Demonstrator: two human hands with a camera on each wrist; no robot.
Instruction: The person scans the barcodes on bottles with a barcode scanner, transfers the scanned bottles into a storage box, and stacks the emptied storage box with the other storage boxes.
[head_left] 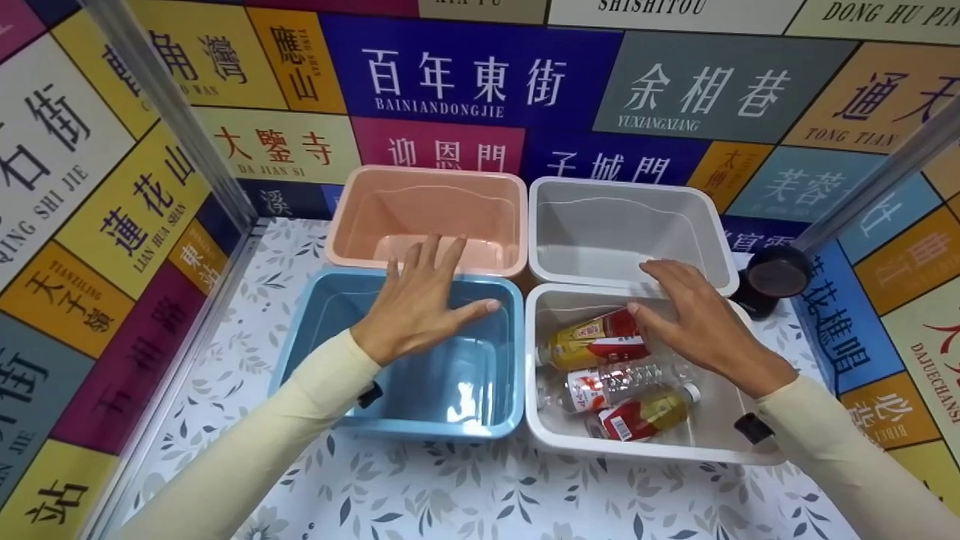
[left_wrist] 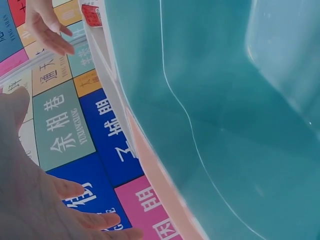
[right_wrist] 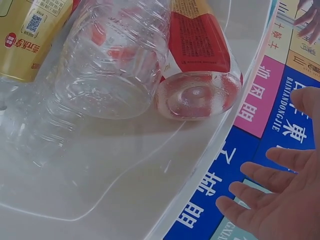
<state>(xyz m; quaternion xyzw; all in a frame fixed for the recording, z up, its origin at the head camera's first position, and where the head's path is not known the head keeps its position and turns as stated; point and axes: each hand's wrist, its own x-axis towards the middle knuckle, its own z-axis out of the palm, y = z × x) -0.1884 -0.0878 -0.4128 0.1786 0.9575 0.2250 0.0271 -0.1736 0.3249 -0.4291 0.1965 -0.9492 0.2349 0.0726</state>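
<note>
My left hand (head_left: 414,304) hovers over the blue bin (head_left: 420,430) with fingers spread, holding nothing. My right hand (head_left: 701,322) is above the front white bin (head_left: 645,448), its fingers extended and apart from the bottles. Inside that bin lie a bottle with a red and yellow label (head_left: 600,339), a clear bottle (head_left: 630,381) with a white and red label, and another red and yellow bottle (head_left: 649,415) with a white cap. In the right wrist view, the clear bottle (right_wrist: 112,65) lies beside a red-labelled bottle (right_wrist: 197,65). The left wrist view shows the blue bin's wall (left_wrist: 150,100).
Behind stand a pink bin (head_left: 427,202) and a grey-white bin (head_left: 622,217), touching the front pair. A round black object (head_left: 778,271) stands at the right. Panels with street names enclose the leaf-patterned table (head_left: 450,495) at the back and sides.
</note>
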